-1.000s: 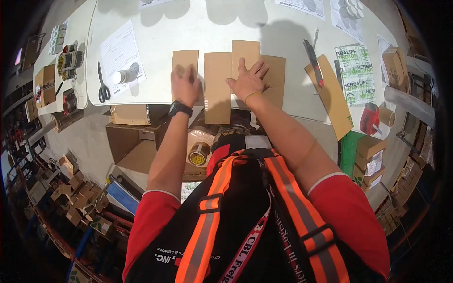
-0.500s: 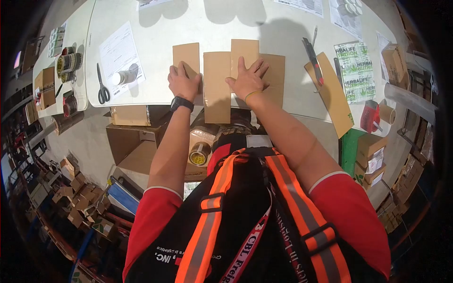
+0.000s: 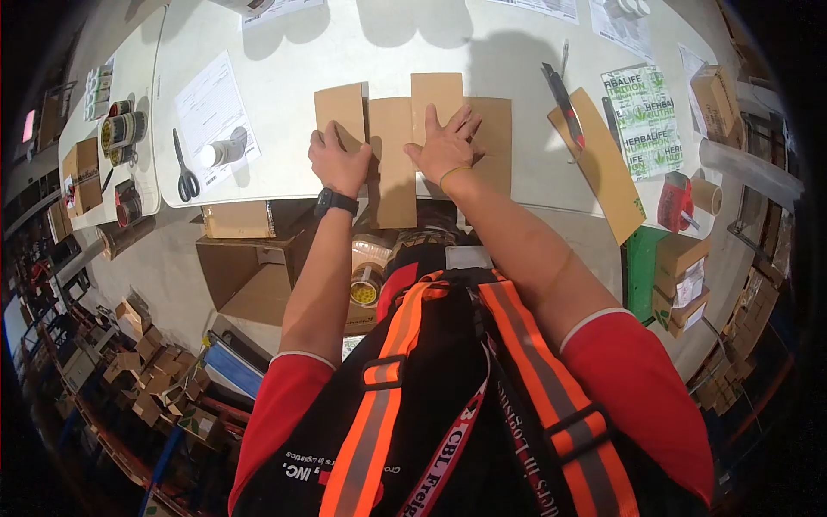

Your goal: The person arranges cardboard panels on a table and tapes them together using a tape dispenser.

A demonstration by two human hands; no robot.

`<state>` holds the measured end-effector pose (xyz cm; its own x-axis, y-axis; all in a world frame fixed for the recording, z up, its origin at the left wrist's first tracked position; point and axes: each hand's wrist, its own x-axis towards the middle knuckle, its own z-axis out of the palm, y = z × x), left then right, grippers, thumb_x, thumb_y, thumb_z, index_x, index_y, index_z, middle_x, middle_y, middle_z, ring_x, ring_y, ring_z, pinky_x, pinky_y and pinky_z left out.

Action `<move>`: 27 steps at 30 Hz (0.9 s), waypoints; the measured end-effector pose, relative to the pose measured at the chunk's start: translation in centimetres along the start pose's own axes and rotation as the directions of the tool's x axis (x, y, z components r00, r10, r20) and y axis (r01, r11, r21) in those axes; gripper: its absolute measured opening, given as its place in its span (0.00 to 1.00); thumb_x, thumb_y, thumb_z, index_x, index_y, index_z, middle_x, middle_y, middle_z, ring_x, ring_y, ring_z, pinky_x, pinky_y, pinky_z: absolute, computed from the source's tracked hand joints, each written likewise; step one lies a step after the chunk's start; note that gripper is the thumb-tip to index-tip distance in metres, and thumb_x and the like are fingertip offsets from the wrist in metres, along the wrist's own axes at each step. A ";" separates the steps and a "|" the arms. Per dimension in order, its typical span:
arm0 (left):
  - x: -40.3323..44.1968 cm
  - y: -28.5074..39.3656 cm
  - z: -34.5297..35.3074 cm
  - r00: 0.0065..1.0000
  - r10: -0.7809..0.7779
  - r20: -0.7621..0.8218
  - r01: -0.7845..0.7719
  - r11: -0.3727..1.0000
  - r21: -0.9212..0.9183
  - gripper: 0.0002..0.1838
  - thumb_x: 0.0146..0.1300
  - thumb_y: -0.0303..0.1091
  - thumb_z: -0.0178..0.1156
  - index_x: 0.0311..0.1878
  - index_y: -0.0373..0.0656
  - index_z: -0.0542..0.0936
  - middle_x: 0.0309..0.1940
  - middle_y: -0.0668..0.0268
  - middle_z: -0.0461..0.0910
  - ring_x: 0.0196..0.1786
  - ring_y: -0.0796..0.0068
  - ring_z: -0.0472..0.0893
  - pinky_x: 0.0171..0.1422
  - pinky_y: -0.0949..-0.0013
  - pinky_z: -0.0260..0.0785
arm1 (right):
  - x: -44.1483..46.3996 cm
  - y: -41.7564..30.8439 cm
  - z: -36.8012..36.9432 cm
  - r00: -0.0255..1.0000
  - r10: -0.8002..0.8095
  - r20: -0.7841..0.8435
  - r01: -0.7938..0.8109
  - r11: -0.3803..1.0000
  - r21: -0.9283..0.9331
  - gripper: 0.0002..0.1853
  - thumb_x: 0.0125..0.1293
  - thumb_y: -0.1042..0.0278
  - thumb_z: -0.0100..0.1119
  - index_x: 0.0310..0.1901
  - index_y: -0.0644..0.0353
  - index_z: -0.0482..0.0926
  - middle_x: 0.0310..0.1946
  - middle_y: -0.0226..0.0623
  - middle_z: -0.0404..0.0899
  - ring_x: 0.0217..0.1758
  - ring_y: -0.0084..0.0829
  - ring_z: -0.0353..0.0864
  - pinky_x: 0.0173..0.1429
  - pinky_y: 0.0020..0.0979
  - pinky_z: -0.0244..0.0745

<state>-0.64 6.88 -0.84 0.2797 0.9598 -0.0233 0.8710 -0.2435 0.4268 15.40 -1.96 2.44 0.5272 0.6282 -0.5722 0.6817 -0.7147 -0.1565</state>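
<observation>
My left hand (image 3: 339, 162) rests on a cardboard flap (image 3: 339, 108) at the left, its fingers bent and apart and its thumb near the flap's right edge. My right hand (image 3: 445, 148) lies spread on the upper middle flap (image 3: 438, 90). Between the hands a long cardboard strip (image 3: 392, 185) reaches over the table's front edge. To the right of my right hand is another cardboard panel (image 3: 494, 164). How the pieces join is partly hidden under my right hand.
On the table (image 3: 284, 164) lie scissors (image 3: 183, 168), a white bottle (image 3: 213, 154), a cutter (image 3: 564, 103), a cardboard strip (image 3: 599, 164), a green-printed sheet (image 3: 644, 121) and a red tape dispenser (image 3: 674, 201). An open box (image 3: 250, 280) and tape roll (image 3: 364, 291) are below.
My left hand first stopped blurring and spread on the left flap, then its fingers bent and its thumb moved outward. The left flap tilted slightly. My right hand stayed spread; the view shifted a little.
</observation>
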 end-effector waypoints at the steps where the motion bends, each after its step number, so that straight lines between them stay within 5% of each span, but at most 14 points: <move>1: -0.1 -0.2 0.2 1.000 0.001 0.002 -0.001 1.000 0.020 0.41 0.43 0.44 0.70 0.64 0.42 0.71 0.65 0.41 0.63 0.65 0.39 0.65 0.66 0.46 0.64 | 0.1 0.0 0.0 1.000 0.002 -0.002 -0.002 1.000 -0.001 0.48 0.61 0.32 0.56 0.76 0.38 0.45 0.75 0.63 0.34 0.77 0.68 0.34 0.59 0.74 0.61; 3: -0.5 -0.1 0.3 1.000 0.000 0.008 -0.001 0.999 0.041 0.41 0.44 0.43 0.69 0.64 0.42 0.71 0.66 0.41 0.62 0.66 0.39 0.64 0.67 0.45 0.63 | 0.0 0.0 0.1 1.000 -0.001 -0.001 0.001 1.000 -0.012 0.48 0.61 0.32 0.56 0.77 0.38 0.45 0.75 0.63 0.34 0.77 0.68 0.34 0.59 0.73 0.62; 6: -1.2 1.3 0.5 0.966 0.227 -0.124 -0.210 0.968 0.137 0.33 0.52 0.36 0.65 0.64 0.41 0.71 0.65 0.43 0.65 0.65 0.41 0.67 0.66 0.48 0.64 | 0.1 0.0 0.3 1.000 0.005 -0.001 -0.005 1.000 -0.027 0.48 0.61 0.33 0.56 0.77 0.37 0.44 0.75 0.63 0.34 0.77 0.68 0.34 0.58 0.72 0.63; 8: -2.0 3.0 0.7 0.923 0.369 0.110 -0.324 0.898 -0.299 0.26 0.57 0.29 0.59 0.62 0.40 0.73 0.61 0.47 0.71 0.62 0.46 0.71 0.65 0.53 0.67 | 0.2 -0.2 0.2 1.000 0.011 0.011 -0.011 0.999 -0.035 0.48 0.61 0.33 0.56 0.77 0.37 0.44 0.75 0.63 0.34 0.77 0.68 0.34 0.58 0.71 0.63; 9: -2.7 3.7 1.4 0.920 0.388 0.060 -0.363 0.899 -0.246 0.22 0.59 0.26 0.57 0.59 0.39 0.75 0.57 0.51 0.76 0.59 0.49 0.74 0.63 0.56 0.68 | 0.2 -0.2 0.0 1.000 0.021 0.020 -0.021 0.999 -0.042 0.47 0.61 0.34 0.56 0.77 0.37 0.44 0.75 0.63 0.33 0.77 0.67 0.34 0.58 0.71 0.64; 13: -3.2 4.3 2.2 0.913 0.386 0.135 -0.382 0.922 -0.059 0.20 0.59 0.27 0.57 0.56 0.38 0.78 0.54 0.52 0.77 0.58 0.51 0.74 0.63 0.56 0.69 | 0.1 -0.1 -0.1 0.999 0.020 0.028 -0.019 0.999 -0.049 0.47 0.61 0.35 0.57 0.77 0.37 0.45 0.76 0.63 0.33 0.78 0.67 0.34 0.57 0.70 0.65; 17: -2.1 3.7 1.0 0.906 0.388 0.169 -0.370 0.920 -0.128 0.20 0.57 0.28 0.60 0.55 0.38 0.78 0.55 0.50 0.76 0.58 0.49 0.74 0.64 0.55 0.68 | 0.2 -0.2 -0.1 1.000 0.011 0.024 -0.010 1.000 -0.005 0.47 0.61 0.35 0.57 0.76 0.37 0.45 0.75 0.63 0.33 0.77 0.67 0.34 0.57 0.71 0.64; 20: -0.7 2.0 0.7 0.935 0.350 0.049 -0.348 0.936 -0.047 0.23 0.52 0.29 0.63 0.55 0.41 0.78 0.59 0.48 0.72 0.61 0.45 0.71 0.64 0.52 0.66 | 0.0 -0.2 -0.4 1.000 0.017 0.025 -0.016 1.000 -0.016 0.48 0.61 0.34 0.57 0.77 0.37 0.45 0.76 0.63 0.34 0.77 0.67 0.34 0.58 0.71 0.64; 22: 0.4 -0.5 0.9 0.963 0.261 -0.069 -0.257 0.964 0.061 0.27 0.50 0.32 0.66 0.57 0.43 0.77 0.61 0.46 0.70 0.62 0.44 0.70 0.65 0.50 0.65 | -0.2 -0.1 -0.3 1.000 0.016 0.025 -0.015 0.999 -0.033 0.48 0.61 0.33 0.57 0.77 0.37 0.45 0.76 0.62 0.34 0.77 0.68 0.34 0.58 0.70 0.64; 27: 1.5 -2.2 -0.1 0.999 0.028 -0.022 -0.028 0.999 0.027 0.34 0.48 0.36 0.71 0.61 0.43 0.74 0.57 0.47 0.72 0.60 0.47 0.71 0.64 0.52 0.67 | -0.2 -0.1 -0.5 0.999 0.009 0.036 -0.009 1.000 -0.010 0.47 0.61 0.33 0.56 0.76 0.37 0.45 0.76 0.61 0.35 0.77 0.68 0.34 0.59 0.70 0.64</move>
<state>-2.12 8.91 -1.72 0.2952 0.9554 0.0090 0.8734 -0.2736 0.4029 15.45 -1.87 2.97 0.5150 0.6103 -0.6019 0.6823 -0.7169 -0.1431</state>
